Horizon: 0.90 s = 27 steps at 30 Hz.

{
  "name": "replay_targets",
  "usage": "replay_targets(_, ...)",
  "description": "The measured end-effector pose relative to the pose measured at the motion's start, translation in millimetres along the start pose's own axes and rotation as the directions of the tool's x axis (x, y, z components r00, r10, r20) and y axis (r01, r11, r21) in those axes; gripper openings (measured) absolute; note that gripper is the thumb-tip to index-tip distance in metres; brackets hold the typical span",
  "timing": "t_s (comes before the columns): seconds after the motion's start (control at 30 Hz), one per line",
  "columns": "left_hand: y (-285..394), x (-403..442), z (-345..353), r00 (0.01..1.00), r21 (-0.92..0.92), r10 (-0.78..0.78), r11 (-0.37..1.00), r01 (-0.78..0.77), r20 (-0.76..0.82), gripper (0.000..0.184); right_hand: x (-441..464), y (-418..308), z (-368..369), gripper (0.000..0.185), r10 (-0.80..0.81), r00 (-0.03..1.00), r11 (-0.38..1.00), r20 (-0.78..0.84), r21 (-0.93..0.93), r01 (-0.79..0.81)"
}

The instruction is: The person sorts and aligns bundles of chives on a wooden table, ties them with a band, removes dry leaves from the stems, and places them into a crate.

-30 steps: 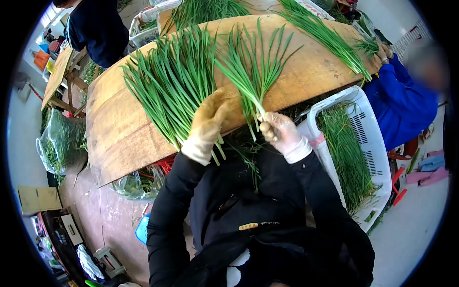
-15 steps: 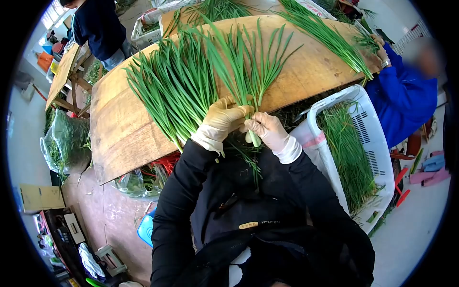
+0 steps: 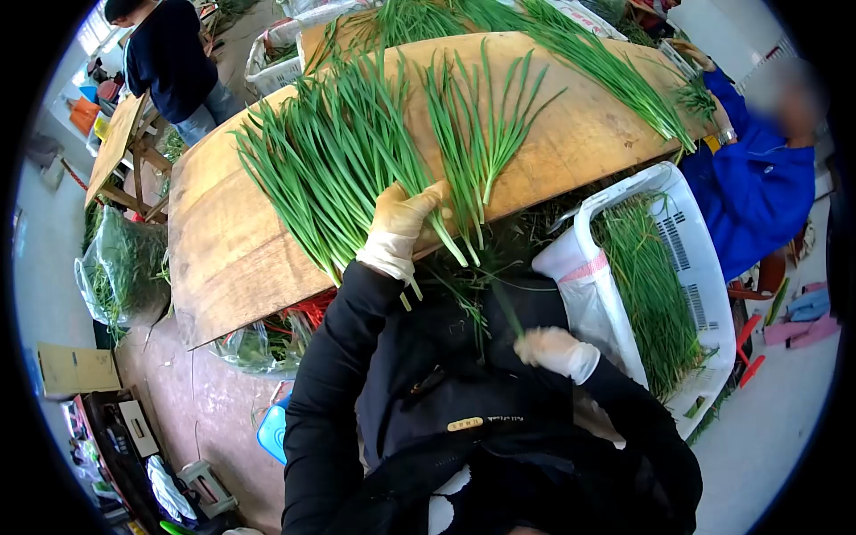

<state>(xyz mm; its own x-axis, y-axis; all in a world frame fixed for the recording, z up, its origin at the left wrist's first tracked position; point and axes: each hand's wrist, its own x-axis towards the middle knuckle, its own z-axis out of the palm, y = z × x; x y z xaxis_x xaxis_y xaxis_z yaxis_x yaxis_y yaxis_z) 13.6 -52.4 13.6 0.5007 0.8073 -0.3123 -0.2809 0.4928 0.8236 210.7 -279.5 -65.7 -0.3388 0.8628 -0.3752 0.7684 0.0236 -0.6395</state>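
Observation:
My left hand (image 3: 406, 218), in a pale yellow glove, is closed around a few stalks of garlic chives at the near edge of the board. Their pale stem ends stick out past my thumb. To its left lies a thick pile of garlic chives (image 3: 312, 169), fanned out with leaf tips away from me. A smaller bunch (image 3: 486, 143) lies just right of the hand. My right hand (image 3: 555, 352), in a whitish glove and smeared by motion, is low in front of my apron. A blurred thin green leaf (image 3: 506, 308) trails from its closed fingers.
The wooden board (image 3: 223, 259) spans the view. At right stands a white crate (image 3: 695, 276) of greens with a white sack (image 3: 584, 299) against it. A person in blue (image 3: 749, 196) works at the far right; another person (image 3: 174, 67) stands at upper left. Bags of greens (image 3: 120, 263) sit left.
My right hand has left the stalks beside my left hand and moved down toward my apron, pulling a thin leaf. My left hand has shifted slightly left. The person at upper left has turned.

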Motion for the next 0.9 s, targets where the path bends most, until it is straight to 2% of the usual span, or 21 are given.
replay_targets(0.03,0,1,1,1.000,-0.034,0.005,0.999,-0.005,0.012,0.024,-4,-1,-2,0.041,0.043,0.930,0.955,0.366,-0.287,0.069)
replay_targets(0.07,-3,5,-3,0.997,0.003,0.018,1.000,-0.018,0.079,0.024,1,0,-7,0.050,0.353,0.764,0.922,0.541,-0.338,-0.187)
replay_targets(0.1,-6,5,3,0.997,0.003,0.015,1.000,-0.015,0.081,0.024,0,5,-11,0.045,0.090,0.970,0.986,0.225,-0.158,-0.055)
replay_targets(0.13,-11,4,13,0.999,-0.051,0.037,0.998,-0.038,-0.006,0.024,7,-5,-24,0.042,0.088,0.996,0.993,-0.017,0.081,-0.086)
replay_targets(0.17,-13,3,20,0.994,-0.100,0.058,0.993,-0.067,-0.091,0.027,18,-20,-40,0.039,0.139,0.956,0.948,-0.257,0.314,-0.054)
replay_targets(0.23,-11,-1,24,0.995,-0.021,0.071,0.997,-0.073,-0.070,0.027,43,-49,-76,0.031,0.117,0.953,0.844,-0.278,0.533,0.052)
replay_targets(0.3,-11,-3,22,0.985,0.004,0.042,0.999,-0.043,0.168,0.025,75,-60,-84,0.030,-0.154,0.789,0.957,-0.595,0.108,0.269)
replay_targets(0.37,-12,-4,22,0.979,-0.018,0.072,0.997,-0.069,0.192,0.027,101,-70,-90,0.032,-0.113,0.786,0.959,-0.608,0.139,0.246)
replay_targets(0.4,-8,-4,21,0.982,-0.073,0.064,0.996,-0.052,0.179,0.023,109,-71,-90,0.036,-0.043,0.863,0.810,-0.503,0.488,0.325)
replay_targets(0.43,-5,-6,20,0.985,-0.131,0.057,0.991,-0.035,0.165,0.020,112,-69,-91,0.036,-0.047,0.864,0.809,-0.502,0.488,0.327)
replay_targets(0.47,1,-10,17,0.985,-0.065,-0.002,0.998,0.014,0.172,0.023,113,-68,-92,0.034,0.001,0.884,0.728,-0.468,0.606,0.320)
replay_targets(0.53,-4,-11,18,0.987,-0.093,0.037,0.995,-0.023,0.156,0.023,113,-62,-90,0.025,0.095,0.917,0.544,-0.387,0.792,0.278)
replay_targets(0.57,-6,-11,20,0.987,-0.120,0.074,0.991,-0.057,0.141,0.023,113,-63,-86,0.025,0.094,0.918,0.546,-0.386,0.791,0.276)
replay_targets(0.6,-8,-10,22,0.992,-0.143,0.002,0.990,0.016,0.124,0.022,111,-67,-82,0.023,0.130,0.901,0.501,-0.413,0.812,0.300)
replay_targets(0.63,-22,-1,19,0.979,-0.112,0.106,0.990,-0.087,0.174,0.032,110,-68,-80,0.022,0.170,0.883,0.453,-0.437,0.831,0.324)
replay_targets(0.7,-32,9,15,0.977,0.073,0.049,0.995,-0.066,0.207,0.031,116,-62,-74,0.017,0.082,0.872,0.504,-0.483,0.775,0.382)
replay_targets(0.77,-35,6,25,0.980,0.039,0.100,0.993,-0.108,0.171,0.034,123,-59,-63,0.017,0.171,0.710,0.581,-0.684,0.651,0.488)
replay_targets(0.8,-32,4,29,0.960,0.065,0.256,0.962,-0.264,0.117,0.036,117,-63,-64,0.017,0.172,0.707,0.581,-0.686,0.650,0.489)
replay_targets(0.83,-31,3,31,0.911,0.098,0.407,0.906,-0.411,0.066,0.039,109,-70,-68,0.018,0.177,0.628,0.600,-0.758,0.589,0.542)
replay_targets(0.87,-33,11,23,0.824,0.209,0.560,0.799,-0.564,0.087,0.043,103,-73,-69,0.020,0.180,0.543,0.618,-0.821,0.523,0.587)
replay_targets(0.9,-21,7,14,0.889,0.277,0.458,0.850,-0.448,0.034,0.038,91,-65,-64,0.022,0.203,0.563,0.584,-0.801,0.561,0.587)
